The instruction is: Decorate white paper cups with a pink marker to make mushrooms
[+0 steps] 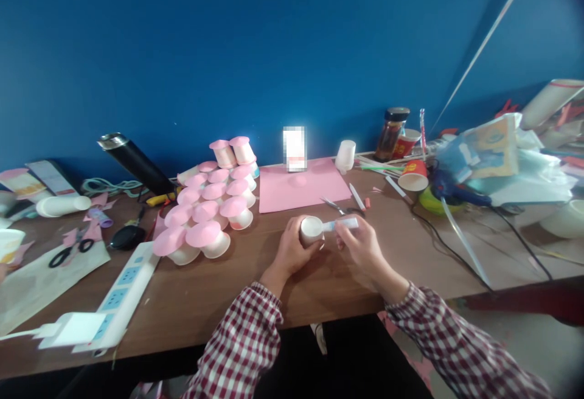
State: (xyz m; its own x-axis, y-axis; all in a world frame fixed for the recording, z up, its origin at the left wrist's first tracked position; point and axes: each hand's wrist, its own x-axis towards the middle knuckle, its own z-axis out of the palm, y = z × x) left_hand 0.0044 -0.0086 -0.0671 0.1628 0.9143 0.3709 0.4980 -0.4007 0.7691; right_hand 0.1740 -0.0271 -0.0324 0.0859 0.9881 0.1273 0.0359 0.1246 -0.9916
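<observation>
My left hand [292, 247] grips a small white paper cup [311, 230], held bottom-up just above the brown table [205, 295]. My right hand [360, 247] holds a white glue stick [340, 224] with its tip against the cup's flat bottom. Both sleeves are red-and-white check. To the left stand several upturned white cups with pink paper tops [207, 210], grouped in rows. A pink paper sheet [301, 189] lies just beyond my hands, with small scissors [337, 206] at its near right corner.
A white power strip [123, 289] lies at the front left. Black-handled scissors [68, 253] rest on paper at far left. A black flask [134, 162] leans at the wall. Red cups [413, 175], a jar [391, 133], a glue gun [449, 189] and cables crowd the right side.
</observation>
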